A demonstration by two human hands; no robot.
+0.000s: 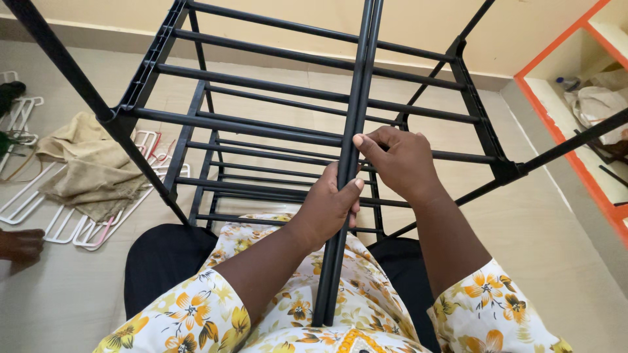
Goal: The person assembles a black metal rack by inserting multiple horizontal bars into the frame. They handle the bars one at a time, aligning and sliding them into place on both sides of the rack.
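Left hand (329, 208) clenched round pair of black rods (350, 157), low, steadying them upright over lap. Right hand (400, 161) grips same rods higher, thumb pressing. Rods cross in front of black rack frame (307, 98). Hangers (39, 202), cloth (91, 167) on floor left.

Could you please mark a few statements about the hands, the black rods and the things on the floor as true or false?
1. Both hands grip the pair of black rods. True: the left hand holds them lower down, the right hand higher up.
2. The rods are white. False: they are black.
3. A black tiered rack stands in front of the person. True.
4. A beige cloth hangs over the rack's top bar. False: it lies on the floor to the left, over white hangers.
5. The sleeves are plain blue. False: they are white with yellow flowers.
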